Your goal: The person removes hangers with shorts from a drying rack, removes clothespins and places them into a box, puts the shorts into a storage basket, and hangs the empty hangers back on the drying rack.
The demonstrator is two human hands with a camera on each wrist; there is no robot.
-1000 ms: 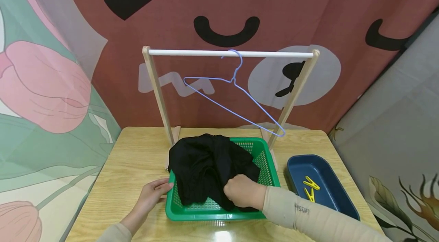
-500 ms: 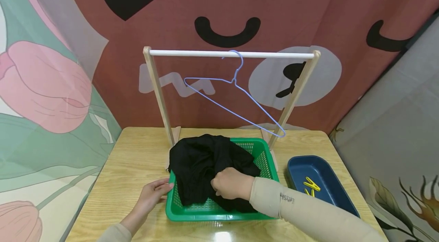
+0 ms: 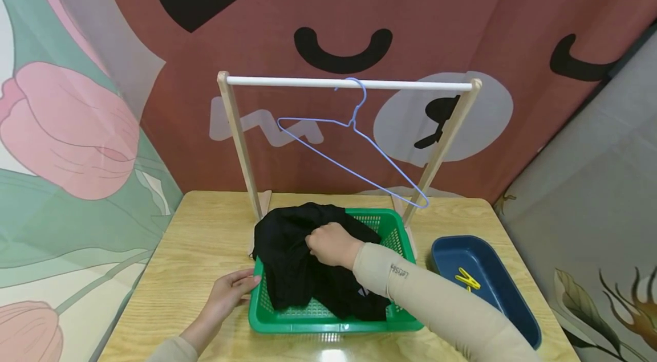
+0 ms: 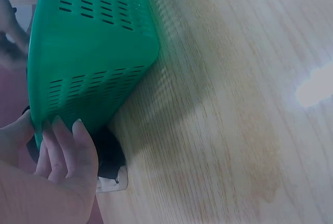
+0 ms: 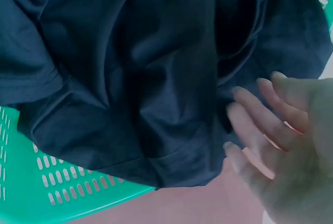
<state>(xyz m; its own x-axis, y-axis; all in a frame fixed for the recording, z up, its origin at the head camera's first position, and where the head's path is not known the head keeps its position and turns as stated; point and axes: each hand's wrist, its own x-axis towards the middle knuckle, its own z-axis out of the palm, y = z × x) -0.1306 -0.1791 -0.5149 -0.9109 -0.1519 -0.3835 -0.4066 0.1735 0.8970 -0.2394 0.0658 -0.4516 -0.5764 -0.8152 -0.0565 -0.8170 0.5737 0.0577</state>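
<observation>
A black garment point(image 3: 287, 236) lies bunched in the green plastic basket point(image 3: 292, 328), partly draped over its left side. My left hand point(image 3: 227, 295) holds the basket's left rim; in the left wrist view its fingers press the perforated outer wall and the thumb goes over the edge. My right hand point(image 3: 332, 243) is over the middle of the garment. In the right wrist view, the right hand's fingers point(image 5: 255, 125) are spread and loosely bent beside the dark cloth, gripping none of it. A small white mark point(image 3: 363, 292) shows on the garment.
Behind the basket stands a wooden rack with a white bar point(image 3: 287, 82). A light blue hanger point(image 3: 354, 122) hangs from it, its right end low. To the right, a dark blue tray point(image 3: 457, 243) holds yellow clips point(image 3: 468, 279), partly hidden by the sleeve.
My right hand has moved left and away from me across the garment, leaving its front right part spread with the white mark showing. The left hand has stayed on the basket's rim.
</observation>
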